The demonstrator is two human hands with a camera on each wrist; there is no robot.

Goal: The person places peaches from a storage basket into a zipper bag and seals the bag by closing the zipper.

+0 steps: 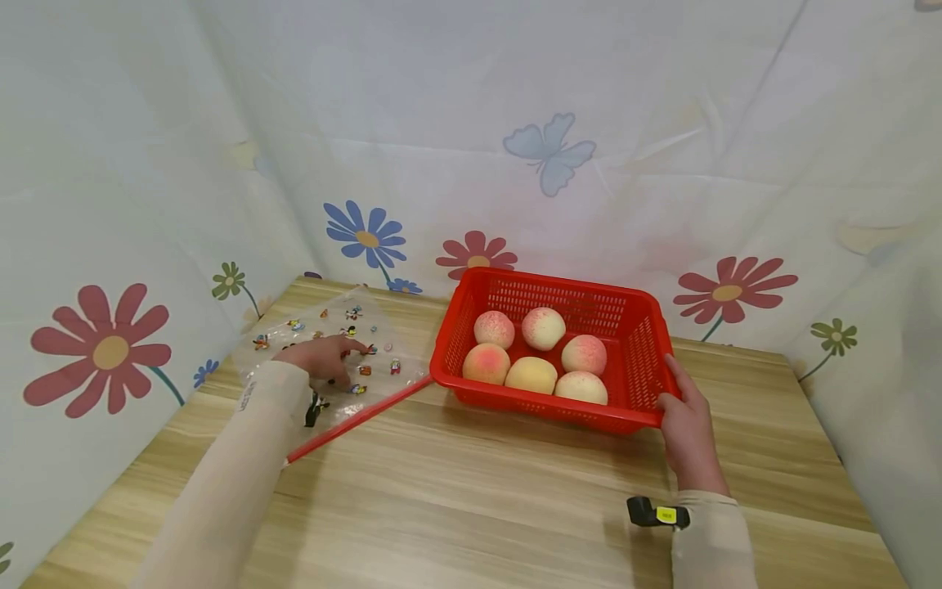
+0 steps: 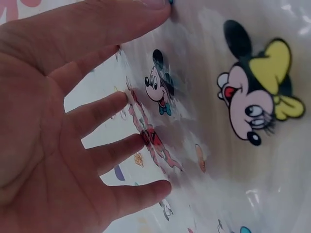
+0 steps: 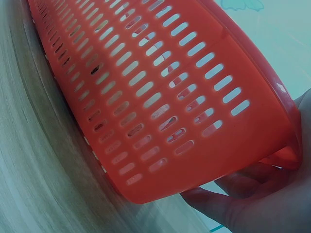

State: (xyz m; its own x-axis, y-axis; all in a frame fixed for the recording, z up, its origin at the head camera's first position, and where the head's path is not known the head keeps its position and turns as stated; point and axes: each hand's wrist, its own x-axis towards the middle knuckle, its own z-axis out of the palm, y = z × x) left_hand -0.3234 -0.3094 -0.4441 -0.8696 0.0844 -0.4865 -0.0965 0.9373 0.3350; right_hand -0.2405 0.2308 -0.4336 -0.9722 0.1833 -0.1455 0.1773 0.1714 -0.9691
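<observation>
Head view: right hand (image 1: 688, 425) grips the red basket (image 1: 545, 406) toward the table's (image 1: 471, 507) back, by its probably sturdy rim (image 1: 657, 319); left hand (image 1: 320, 358), spread, touches the plastic bag (image 1: 383, 380) beside it, likely slippery, best taken by its red edge (image 1: 361, 418).

The head view is bright, with soft shadow below the red plastic basket (image 1: 545, 405); the left wrist view is dimmer, glare streaking the clear cartoon-print bag (image 2: 204, 121); the right wrist view is blue-green, its wood-grain tabletop (image 3: 39, 160) blurred.

Left hand (image 1: 320, 358) on a clear cartoon bag (image 1: 379, 380), right hand (image 1: 689, 421) gripping a red basket (image 1: 530, 400), six peaches (image 1: 531, 375) inside, wooden table (image 1: 441, 499)
</observation>
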